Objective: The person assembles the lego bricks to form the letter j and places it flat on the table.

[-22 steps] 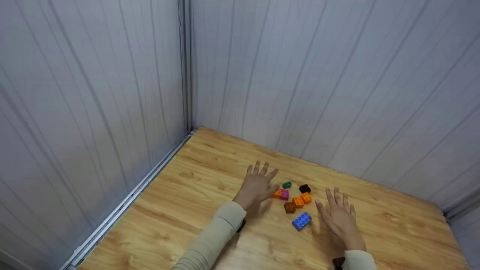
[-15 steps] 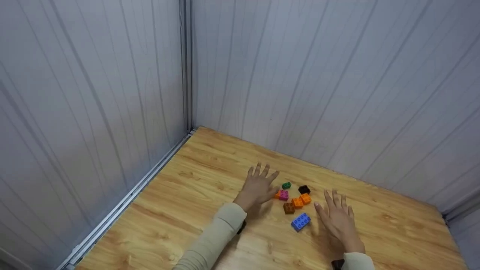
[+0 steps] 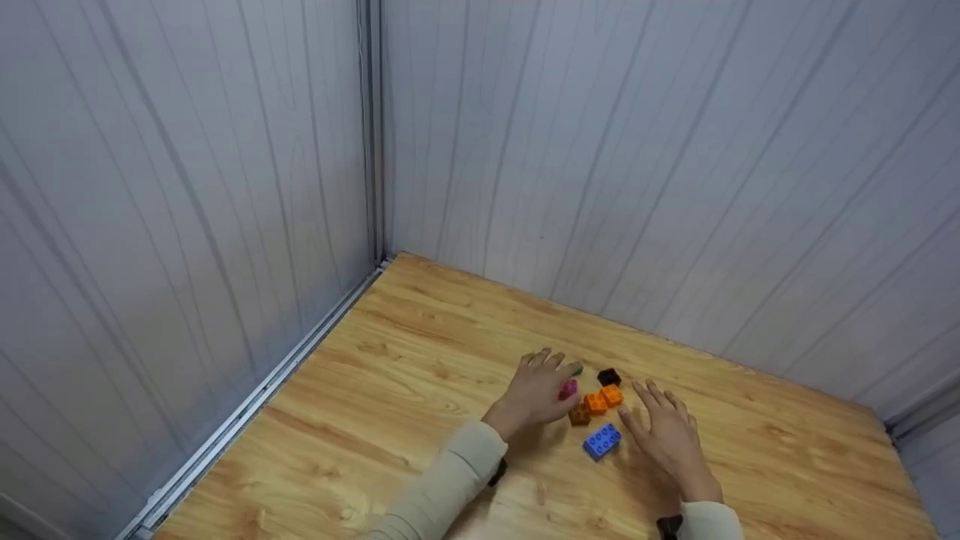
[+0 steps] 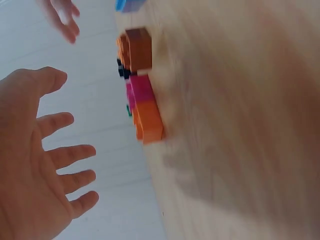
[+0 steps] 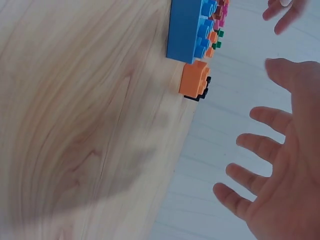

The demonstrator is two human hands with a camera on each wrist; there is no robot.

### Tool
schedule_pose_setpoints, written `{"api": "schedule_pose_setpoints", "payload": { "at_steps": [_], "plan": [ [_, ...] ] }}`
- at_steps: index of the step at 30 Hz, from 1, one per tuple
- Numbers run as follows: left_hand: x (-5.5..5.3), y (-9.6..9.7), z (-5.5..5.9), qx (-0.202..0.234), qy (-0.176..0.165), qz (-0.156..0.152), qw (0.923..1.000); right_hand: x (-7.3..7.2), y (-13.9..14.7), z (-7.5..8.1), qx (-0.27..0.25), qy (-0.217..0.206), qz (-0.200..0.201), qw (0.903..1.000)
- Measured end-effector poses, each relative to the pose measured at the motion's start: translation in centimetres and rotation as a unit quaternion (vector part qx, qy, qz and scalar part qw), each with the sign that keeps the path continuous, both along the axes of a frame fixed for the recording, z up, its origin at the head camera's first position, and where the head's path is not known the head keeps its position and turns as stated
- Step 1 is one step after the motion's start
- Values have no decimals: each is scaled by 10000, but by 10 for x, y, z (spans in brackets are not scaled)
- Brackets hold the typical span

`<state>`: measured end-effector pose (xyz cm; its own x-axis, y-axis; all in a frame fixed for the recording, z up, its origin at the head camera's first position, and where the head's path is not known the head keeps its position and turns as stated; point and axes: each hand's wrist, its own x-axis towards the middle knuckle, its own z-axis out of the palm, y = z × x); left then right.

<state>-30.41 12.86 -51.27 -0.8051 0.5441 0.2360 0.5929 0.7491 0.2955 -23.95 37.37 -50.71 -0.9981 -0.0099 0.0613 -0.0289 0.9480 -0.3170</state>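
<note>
Toy building bricks lie grouped on the wooden table between my hands. My left hand (image 3: 536,391), fingers spread, hovers over the left side of the group, covering part of the magenta brick (image 3: 568,388) and the green brick (image 3: 577,370). An orange brick (image 4: 149,122) beside the magenta one shows in the left wrist view but is hidden by the hand in the head view. My right hand (image 3: 666,435) is spread just right of two more orange bricks (image 3: 604,400). A brown brick (image 3: 579,415), a black brick (image 3: 609,376) and a larger blue brick (image 3: 602,442) complete the group.
The wood-grain tabletop (image 3: 360,390) meets a pale panelled wall (image 3: 600,187) at the back. Another panelled wall (image 3: 187,187) stands on the left, with a metal rail (image 3: 262,394) along the table's left edge.
My left hand has moved right and toward me, now over the magenta and green bricks. The right hand has shifted slightly left, nearer the orange bricks. The bricks look unmoved.
</note>
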Motion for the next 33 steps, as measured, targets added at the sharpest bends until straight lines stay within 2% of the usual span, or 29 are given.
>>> {"api": "schedule_pose_setpoints", "payload": {
  "at_steps": [4, 7, 9, 14, 16, 22, 25, 30, 33],
  "plan": [
    [10, 10, -7, 438, 198, -65, 9988, -4, -7, -5, -94, 490, 210, 9985],
    [19, 20, -9, 574, 301, -111, 9978, -8, -12, -7, -338, 733, 467, 9956],
    [25, 26, -9, 756, 90, -111, 9970, -12, -16, -7, -533, 755, 656, 9936],
    [38, 39, -11, 1089, -945, 62, 9895, -25, -22, -5, -848, 414, 1166, 9887],
    [43, 43, -13, 956, -1101, 147, 9892, -31, -24, -5, -921, 239, 1377, 9859],
    [52, 51, -22, 451, -955, 275, 9940, -40, -24, -6, -1065, -71, 1930, 9754],
    [52, 52, -25, 388, -907, 281, 9947, -42, -25, -8, -1087, -63, 2174, 9700],
    [51, 50, -25, 271, -737, 233, 9966, -45, -28, -11, -1067, -90, 2156, 9706],
    [49, 48, -23, 197, -876, 264, 9956, -47, -29, -12, -1047, -145, 2064, 9727]
  ]
}}
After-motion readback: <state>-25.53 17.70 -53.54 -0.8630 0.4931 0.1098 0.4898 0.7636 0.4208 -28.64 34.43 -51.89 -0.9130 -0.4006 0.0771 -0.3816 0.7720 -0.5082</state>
